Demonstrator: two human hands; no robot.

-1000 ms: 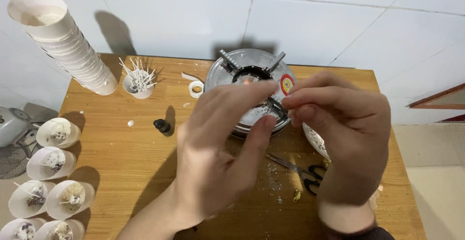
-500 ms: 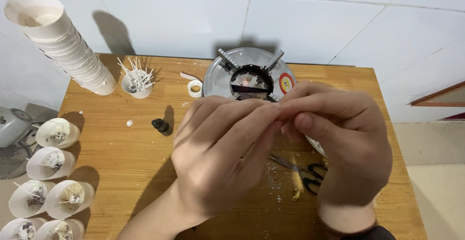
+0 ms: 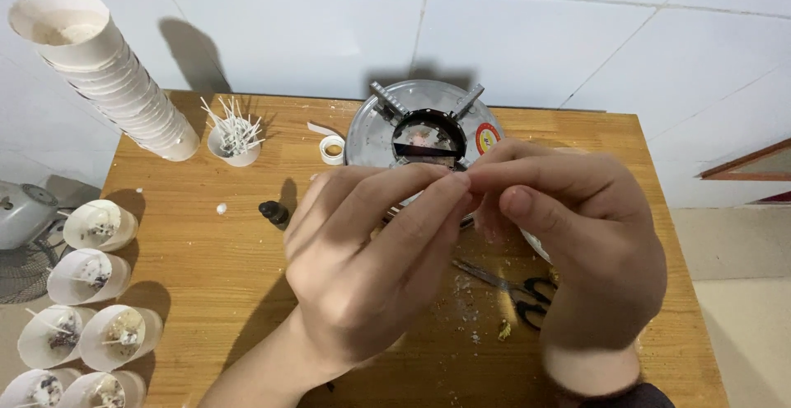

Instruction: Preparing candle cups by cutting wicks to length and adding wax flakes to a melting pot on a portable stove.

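Above the tabletop point(image 3: 206, 276), left hand point(image 3: 362, 276) and right hand point(image 3: 577, 243) pinch fingertips together on something too small to identify; burner point(image 3: 424, 132) just beyond the grip, scissors point(image 3: 511, 288) below.

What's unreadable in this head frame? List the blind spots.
- Whatever the left hand and right hand pinch: hidden behind the fingertips.
- Round silver metal stove: front half blocked by both hands.
- Black-handled scissors: partly covered by the right hand.
- White paper cups at left: contents too small, lowest cut off by the frame edge.
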